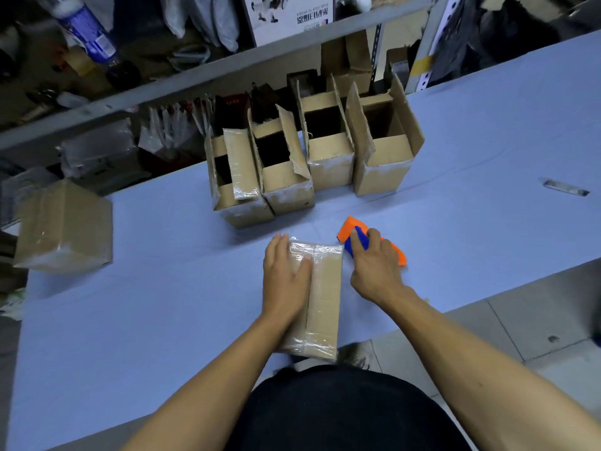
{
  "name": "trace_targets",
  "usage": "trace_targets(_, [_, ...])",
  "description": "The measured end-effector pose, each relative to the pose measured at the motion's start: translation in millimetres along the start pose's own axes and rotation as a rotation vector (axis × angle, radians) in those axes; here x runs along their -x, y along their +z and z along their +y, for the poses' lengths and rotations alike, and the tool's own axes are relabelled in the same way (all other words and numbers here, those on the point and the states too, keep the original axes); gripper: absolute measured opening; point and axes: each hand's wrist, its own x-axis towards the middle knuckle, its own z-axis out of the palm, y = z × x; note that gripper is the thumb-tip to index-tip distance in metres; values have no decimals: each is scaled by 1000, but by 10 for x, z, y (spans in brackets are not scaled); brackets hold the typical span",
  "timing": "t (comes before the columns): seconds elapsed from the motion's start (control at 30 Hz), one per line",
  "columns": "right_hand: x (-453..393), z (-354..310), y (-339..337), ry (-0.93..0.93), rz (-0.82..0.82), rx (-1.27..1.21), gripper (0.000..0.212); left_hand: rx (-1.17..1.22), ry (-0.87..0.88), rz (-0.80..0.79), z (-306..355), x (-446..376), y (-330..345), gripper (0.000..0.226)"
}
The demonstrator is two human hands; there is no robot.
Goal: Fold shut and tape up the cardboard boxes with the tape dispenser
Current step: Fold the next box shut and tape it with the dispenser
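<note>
The left hand [285, 277] is lying flat with straight fingers, pressing on top of the closed, taped cardboard box [320, 297] at the near edge of the blue table [130, 320]. Just right of that box, the right hand [374, 265] is curling around the orange and blue tape dispenser [353, 231], which is resting on the table. Four open boxes [312, 164] are standing in a row farther back

Dim, even overhead light on the table [130, 320]; far shelves [195, 70] murky, perhaps blurred; wide-angle bending at edges; tape glare faint.
</note>
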Motion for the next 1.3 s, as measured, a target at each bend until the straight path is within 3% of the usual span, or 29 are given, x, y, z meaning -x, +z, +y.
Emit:
trace_targets(0.07, [-45,-50,21,-29,-77,-11,76,112,-118,42,-31,-64,-43,45])
trace_targets(0.13, [-62,-88,6,-28,-101,-124,56,158,-172,64,-34,-115,-76,33])
trace_targets(0.3, [39,-128,-181,282,82,-728,25,147,-260,117,55,-241,-121,28])
trace_targets(0.43, [112,-310,-278,392,53,-1040,29,121,-283,135,62,-311,-118,12])
trace_targets(0.6, [145,-483,-300,477,99,-1072,36,175,-354,144,21,-329,-176,19])
trace_targets(0.73, [107,-597,-261,481,96,-1152,26,228,-356,104,-22,-278,-265,20])
trace_targets(1.03, [-36,-1167,-719,198,459,-1003,20,228,15,468,260,-288,-797,23])
trace_targets(1.17, [-22,-1213,-612,104,450,-931,19,248,10,452,100,-232,-811,24])
trace_targets(1.3, [123,-1142,-463,145,435,-939,16,314,-8,479,-22,-152,-701,17])
